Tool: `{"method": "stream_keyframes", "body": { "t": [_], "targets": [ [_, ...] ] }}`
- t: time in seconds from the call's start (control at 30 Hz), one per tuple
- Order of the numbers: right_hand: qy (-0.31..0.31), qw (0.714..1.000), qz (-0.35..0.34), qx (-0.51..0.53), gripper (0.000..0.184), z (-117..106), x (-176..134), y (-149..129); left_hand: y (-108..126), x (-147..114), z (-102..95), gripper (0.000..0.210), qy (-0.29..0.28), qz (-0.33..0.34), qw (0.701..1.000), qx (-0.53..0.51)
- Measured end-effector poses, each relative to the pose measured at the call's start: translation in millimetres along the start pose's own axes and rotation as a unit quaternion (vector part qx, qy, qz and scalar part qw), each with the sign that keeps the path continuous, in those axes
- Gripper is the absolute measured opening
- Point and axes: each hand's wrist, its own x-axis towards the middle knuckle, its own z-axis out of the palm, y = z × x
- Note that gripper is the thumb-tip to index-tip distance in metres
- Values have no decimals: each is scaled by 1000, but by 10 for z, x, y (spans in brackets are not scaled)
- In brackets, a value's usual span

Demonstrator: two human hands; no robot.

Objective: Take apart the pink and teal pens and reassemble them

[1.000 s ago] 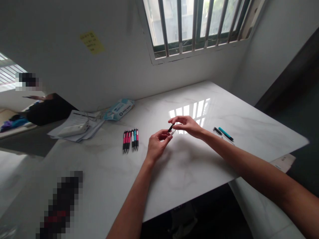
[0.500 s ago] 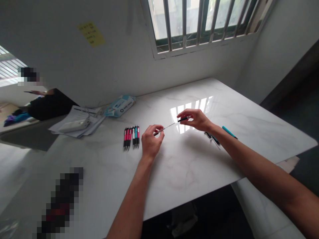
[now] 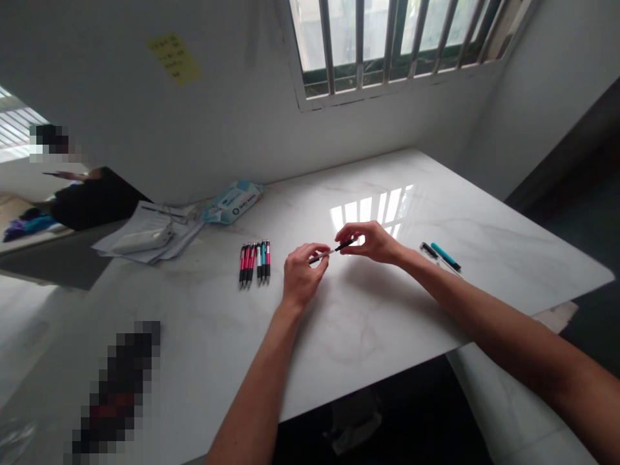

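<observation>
My left hand [image 3: 301, 274] pinches a slim white pen barrel [image 3: 320, 256] between thumb and fingers. From the other side, my right hand [image 3: 374, 243] grips a black pen grip section [image 3: 345, 245] by its far end. The two pen parts meet end to end in one slanted line above the table; whether they are joined I cannot tell. Left of my left hand lie several assembled pens [image 3: 254, 263] in two groups, with red, white and turquoise barrels and black grips. Beyond my right forearm rest a turquoise pen barrel [image 3: 443, 254] and a few black and thin pale pen parts [image 3: 428, 249].
The marbled white table [image 3: 368, 323] runs back to the wall below a barred window. A blue wipes pack [image 3: 235, 202] and papers [image 3: 145, 248] lie at the back left. A yellow note [image 3: 175, 59] sticks to the wall. Another person's arm [image 3: 72, 175] shows at far left.
My hands have come closer together. The thin refill that showed between the two pen parts is now out of sight, and their ends meet. My right forearm has uncovered more of the loose parts.
</observation>
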Motion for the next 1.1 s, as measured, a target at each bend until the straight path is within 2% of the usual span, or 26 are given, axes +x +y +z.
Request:
{"method": "stream_keyframes", "body": {
  "t": [0.3, 0.4, 0.47, 0.67, 0.8, 0.97, 1.1],
  "targets": [
    [-19, 998, 51, -17, 29, -7, -9, 10, -20, -4, 21, 14, -14, 2, 1000, -14],
    [-31, 998, 39, -28, 30, -76, -6, 15, -25, -1, 12, 14, -8, -3, 1000, -10],
    [-28, 999, 27, -30, 25, -117, 0, 9, -26, 0, 9, 14, -6, -9, 1000, -9],
    [9, 999, 3, -33, 15, -132, 21, 6, -19, 0, 4, 13, -1, -35, 999, -21],
    [6, 999, 16, -32, 22, -99, 22, 12, -33, 1, 3, 13, -1, -25, 999, -20],
    [-16, 995, 70, -69, 37, -103, 5, -6, -51, 1, 10, 14, -1, -14, 1000, -18],
    [-46, 997, 57, -21, 37, -137, -9, -22, -58, 1, 17, 13, -3, -19, 1000, -16]
  ]
}}
